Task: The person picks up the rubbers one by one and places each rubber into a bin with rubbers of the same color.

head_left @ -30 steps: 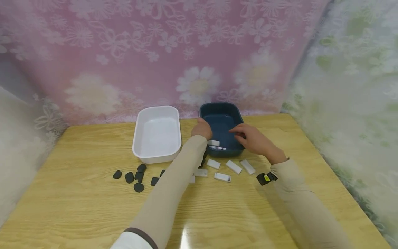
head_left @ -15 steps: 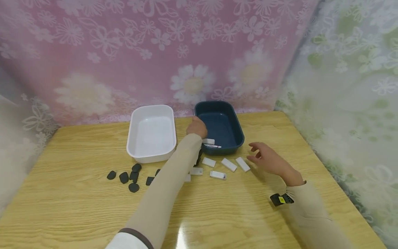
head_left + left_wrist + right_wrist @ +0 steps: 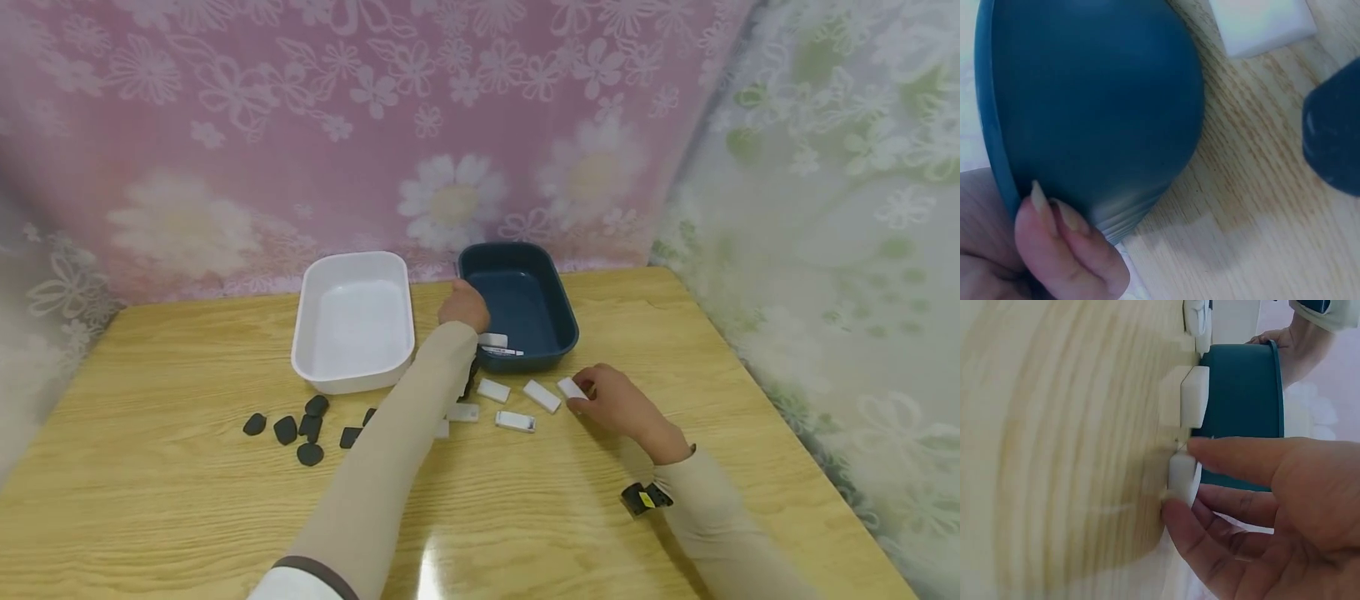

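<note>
A dark blue plastic tub (image 3: 558,333) stands at the back of the table. My left hand (image 3: 465,307) grips its left rim; in the left wrist view the fingers (image 3: 1060,256) curl over the edge. Inside the tub's near end lie a white block (image 3: 492,340) and a slim white piece with print. In front of the tub, my right hand (image 3: 618,408) pinches the rightmost small white rectangular block (image 3: 1182,478) by its ends, thumb on one side and fingers on the other. More white blocks (image 3: 542,396) lie beside it, one (image 3: 516,422) with a hollow-looking face.
A white tub (image 3: 352,385) stands left of the blue one, with nothing seen in it. Several flat black pieces (image 3: 285,430) lie on the wooden table (image 3: 540,517) at the left, some partly behind my left sleeve. A patterned pink cloth (image 3: 300,167) hangs behind.
My right hand has left the blue tub, swung right and down, then come in to the rightmost white block and taken hold of it. My left hand has stayed on the rim.
</note>
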`<state>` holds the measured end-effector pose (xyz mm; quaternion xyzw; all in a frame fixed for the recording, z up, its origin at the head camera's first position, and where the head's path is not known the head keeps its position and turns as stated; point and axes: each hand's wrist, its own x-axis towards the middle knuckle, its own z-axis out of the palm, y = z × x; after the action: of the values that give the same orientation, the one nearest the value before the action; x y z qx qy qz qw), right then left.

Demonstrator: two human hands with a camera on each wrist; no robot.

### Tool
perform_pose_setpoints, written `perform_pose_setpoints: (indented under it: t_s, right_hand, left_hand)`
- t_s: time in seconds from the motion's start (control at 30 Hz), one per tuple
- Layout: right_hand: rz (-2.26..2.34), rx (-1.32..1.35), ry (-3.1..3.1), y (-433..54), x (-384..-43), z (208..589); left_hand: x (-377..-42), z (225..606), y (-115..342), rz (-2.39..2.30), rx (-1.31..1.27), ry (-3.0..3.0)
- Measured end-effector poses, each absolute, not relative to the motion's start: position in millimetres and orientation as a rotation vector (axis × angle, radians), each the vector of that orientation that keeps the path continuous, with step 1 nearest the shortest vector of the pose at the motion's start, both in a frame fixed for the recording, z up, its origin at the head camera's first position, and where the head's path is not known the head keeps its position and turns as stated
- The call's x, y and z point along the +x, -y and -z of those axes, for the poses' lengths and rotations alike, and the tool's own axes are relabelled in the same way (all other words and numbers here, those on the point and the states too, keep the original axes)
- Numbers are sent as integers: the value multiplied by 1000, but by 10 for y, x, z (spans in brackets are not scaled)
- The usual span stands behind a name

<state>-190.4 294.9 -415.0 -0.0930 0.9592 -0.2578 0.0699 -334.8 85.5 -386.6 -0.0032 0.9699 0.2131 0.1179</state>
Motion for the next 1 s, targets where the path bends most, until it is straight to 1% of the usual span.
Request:
perform_pose_setpoints:
  t_s: [0.2,0.63,0.83,1.0]
  right_hand:
    - [706,-257,-2929,-2895,-1866,4152]
    - [802,-320,-2949,-2951,-1881,4167]
    - [903,-252,-3051,-3029,-1846,4055]
    - [1072,-311,-3204,-3049,-1931,3908]
  left_hand:
    - [-3341,3872,-862,-614,-25,-2838]
    - [-3317,3828,-835,-649,-33,-2855]
    - [-3348,3856,-837,-639,-53,-2846]
    - [-3364,3869,-853,-629,-60,-2849]
